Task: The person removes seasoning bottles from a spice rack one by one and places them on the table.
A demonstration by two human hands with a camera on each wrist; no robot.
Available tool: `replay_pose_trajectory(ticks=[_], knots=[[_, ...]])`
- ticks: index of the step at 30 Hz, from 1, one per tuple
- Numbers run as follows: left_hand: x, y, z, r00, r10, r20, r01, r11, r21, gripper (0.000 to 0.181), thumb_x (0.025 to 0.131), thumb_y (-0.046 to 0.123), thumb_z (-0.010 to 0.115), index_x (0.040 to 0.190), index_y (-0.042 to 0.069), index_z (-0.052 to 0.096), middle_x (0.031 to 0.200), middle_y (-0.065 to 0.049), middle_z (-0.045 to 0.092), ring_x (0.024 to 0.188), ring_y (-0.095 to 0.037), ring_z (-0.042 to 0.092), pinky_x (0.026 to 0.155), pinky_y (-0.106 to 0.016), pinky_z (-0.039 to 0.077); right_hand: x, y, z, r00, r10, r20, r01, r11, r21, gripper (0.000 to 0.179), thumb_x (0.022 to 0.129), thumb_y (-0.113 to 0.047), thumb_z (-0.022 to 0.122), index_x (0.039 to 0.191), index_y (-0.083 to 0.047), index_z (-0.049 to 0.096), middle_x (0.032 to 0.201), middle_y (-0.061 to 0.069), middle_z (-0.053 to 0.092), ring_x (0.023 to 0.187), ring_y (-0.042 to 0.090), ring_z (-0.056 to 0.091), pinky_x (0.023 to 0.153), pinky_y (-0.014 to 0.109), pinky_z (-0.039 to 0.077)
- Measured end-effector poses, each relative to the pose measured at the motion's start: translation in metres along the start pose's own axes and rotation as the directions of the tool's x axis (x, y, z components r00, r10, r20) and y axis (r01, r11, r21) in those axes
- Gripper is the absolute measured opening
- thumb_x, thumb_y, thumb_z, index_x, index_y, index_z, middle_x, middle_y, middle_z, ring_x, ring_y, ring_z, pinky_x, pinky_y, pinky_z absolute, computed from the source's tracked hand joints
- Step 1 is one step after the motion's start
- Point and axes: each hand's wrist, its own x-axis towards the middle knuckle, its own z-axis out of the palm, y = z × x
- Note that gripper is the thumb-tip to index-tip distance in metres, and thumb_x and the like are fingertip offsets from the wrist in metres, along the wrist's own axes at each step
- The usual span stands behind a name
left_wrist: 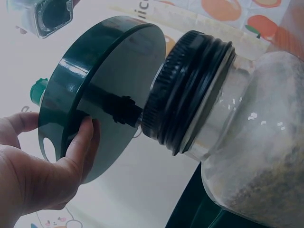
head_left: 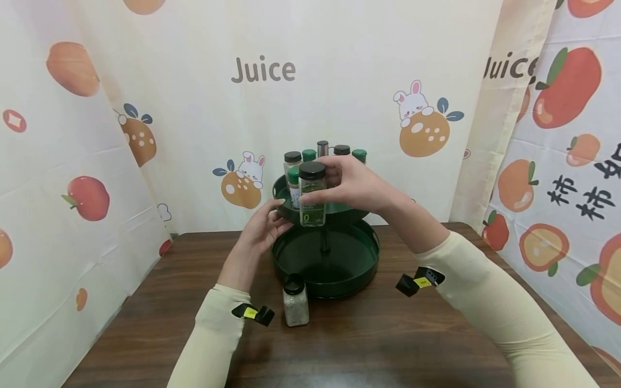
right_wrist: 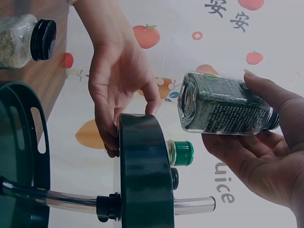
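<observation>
My right hand [head_left: 356, 183] holds a square glass spice jar [head_left: 312, 207] with a black lid and dark green contents, in front of the upper tier [head_left: 346, 215] of a dark green two-tier round rack. In the right wrist view the jar [right_wrist: 223, 104] lies between thumb and fingers, its base toward the rack. My left hand [head_left: 259, 229] grips the upper tier's edge at the left, thumb at the rim and fingers beneath; the left wrist view shows this hand [left_wrist: 52, 166] by the handle slot. On the table stands another black-lidded jar [head_left: 296, 310] with pale contents, below the rack's front.
Several jars with green or black lids stand on the upper tier, among them a green-capped one [head_left: 293, 186]. Beneath it the lower tier [head_left: 325, 269] rests on the brown wooden table [head_left: 368, 339]. Printed curtains [head_left: 339, 64] surround the table behind and at the sides.
</observation>
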Motion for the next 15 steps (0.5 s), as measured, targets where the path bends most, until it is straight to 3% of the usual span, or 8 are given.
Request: replay_pose_trajectory(ticks=[15], knots=[[0.001, 0.001, -0.001, 1.0, -0.001, -0.002, 0.001, 1.0, 0.004, 0.06, 0.107, 0.027, 0.057, 0.157, 0.004, 0.034, 0.139, -0.016, 0.053, 0.107, -0.019, 0.066, 0.095, -0.031, 0.06, -0.016, 0.008, 0.009, 1.0, -0.01, 0.01, 0.01, 1.0, 0.001, 0.056, 0.09, -0.018, 0.086, 0.141, -0.009, 0.065, 0.116, 0.007, 0.075, 0.102, 0.025, 0.072, 0.094, 0.043, 0.059]])
